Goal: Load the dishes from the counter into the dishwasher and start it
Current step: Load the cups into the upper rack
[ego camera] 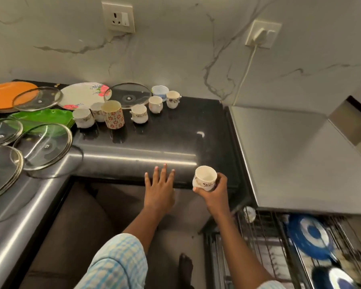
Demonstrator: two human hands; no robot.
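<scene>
Now one cup (204,177) in the curled right hand (216,191) (left hand (159,190) splayed, empty), five small cups (139,114) on the counter (175,124).

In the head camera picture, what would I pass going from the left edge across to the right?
First the orange plate → white flowered plate → tall flowered mug → open left hand → white cup held by the right hand → blue plate in the dishwasher rack.

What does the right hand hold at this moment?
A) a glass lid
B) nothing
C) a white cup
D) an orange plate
C: the right hand curls its fingers round a white cup, while the left hand is spread open and holds nothing.
</scene>
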